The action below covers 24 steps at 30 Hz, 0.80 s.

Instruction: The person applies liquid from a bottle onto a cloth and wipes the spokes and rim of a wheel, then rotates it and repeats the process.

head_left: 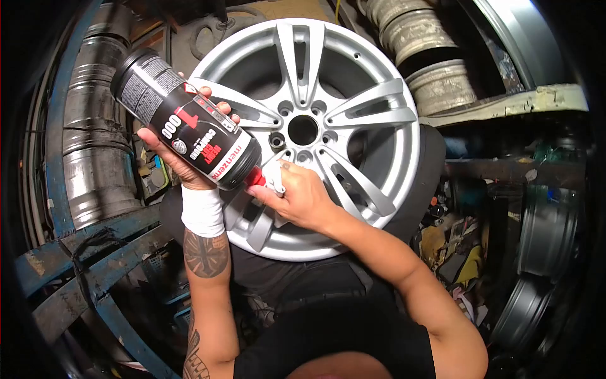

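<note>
My left hand (pixel 183 151) is wrapped round a large black bottle of polishing compound (pixel 189 123), which is tilted with its red nozzle (pixel 255 177) pointing down to the right. A white wrap covers the left wrist. My right hand (pixel 303 196) is closed at the nozzle, with its thumb near the red tip. Between its fingers shows a small white piece that looks like cloth (pixel 274 177); the fingers partly hide it. Beneath both hands, a silver alloy wheel (pixel 404 158) rests across my lap, its spokes and centre hole facing up.
Stacked wheel rims (pixel 101 170) stand on the left, behind a blue metal frame (pixel 126 224). More dusty rims (pixel 420 38) lie at the upper right beside a worn pale beam (pixel 511 106). Dark rims (pixel 546 234) and mixed clutter (pixel 448 246) fill the lower right.
</note>
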### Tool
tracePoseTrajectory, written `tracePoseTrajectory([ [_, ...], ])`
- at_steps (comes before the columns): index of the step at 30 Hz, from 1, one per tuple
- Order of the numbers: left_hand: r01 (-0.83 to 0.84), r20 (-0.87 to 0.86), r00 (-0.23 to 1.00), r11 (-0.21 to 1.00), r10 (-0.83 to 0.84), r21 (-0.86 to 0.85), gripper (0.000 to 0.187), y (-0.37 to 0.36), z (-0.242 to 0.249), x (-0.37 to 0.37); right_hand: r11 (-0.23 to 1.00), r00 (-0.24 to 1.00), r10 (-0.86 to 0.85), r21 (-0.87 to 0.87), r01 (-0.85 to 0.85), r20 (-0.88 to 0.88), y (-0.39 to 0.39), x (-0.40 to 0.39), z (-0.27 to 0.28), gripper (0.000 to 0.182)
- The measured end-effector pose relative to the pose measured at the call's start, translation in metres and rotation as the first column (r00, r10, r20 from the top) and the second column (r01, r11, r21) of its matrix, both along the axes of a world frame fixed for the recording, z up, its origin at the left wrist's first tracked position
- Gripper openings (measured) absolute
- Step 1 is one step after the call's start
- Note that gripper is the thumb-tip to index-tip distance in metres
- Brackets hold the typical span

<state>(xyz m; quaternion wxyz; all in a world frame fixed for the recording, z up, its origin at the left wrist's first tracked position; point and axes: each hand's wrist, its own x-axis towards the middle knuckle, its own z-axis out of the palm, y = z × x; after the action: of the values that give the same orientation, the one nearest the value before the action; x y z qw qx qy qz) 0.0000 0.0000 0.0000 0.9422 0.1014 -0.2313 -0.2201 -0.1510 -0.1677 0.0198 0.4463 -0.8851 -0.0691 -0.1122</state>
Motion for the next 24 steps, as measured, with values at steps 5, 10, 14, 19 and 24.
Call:
tracePoseTrajectory([
  [5,-0.059,-0.16,0.984,0.987,0.083,0.15,0.096,0.031,-0.002,0.012,0.998,0.987,-0.024,-0.049,0.032,0.161,0.031,0.013,0.011,0.041],
  [10,0.084,-0.11,0.99,0.996,-0.083,0.004,0.095,0.039,-0.008,0.025,0.982,0.957,-0.091,-0.134,0.132,0.276,0.045,0.018,0.024,0.035],
  [14,-0.07,-0.078,0.994,0.99,0.08,0.123,0.103,0.04,0.005,0.014,0.992,0.994,-0.091,0.092,0.084,0.068,0.034,0.008,0.013,0.038],
  [19,-0.405,-0.064,0.883,0.823,0.465,0.398,0.104,0.022,0.018,-0.004,0.618,0.866,0.214,0.749,0.239,-0.453,0.017,-0.003,-0.013,0.048],
  [24,-0.413,-0.097,0.872,0.827,0.481,0.382,0.101,0.023,0.011,0.002,0.244,0.796,0.472,0.924,0.295,-0.379,0.011,-0.01,-0.022,0.044],
])
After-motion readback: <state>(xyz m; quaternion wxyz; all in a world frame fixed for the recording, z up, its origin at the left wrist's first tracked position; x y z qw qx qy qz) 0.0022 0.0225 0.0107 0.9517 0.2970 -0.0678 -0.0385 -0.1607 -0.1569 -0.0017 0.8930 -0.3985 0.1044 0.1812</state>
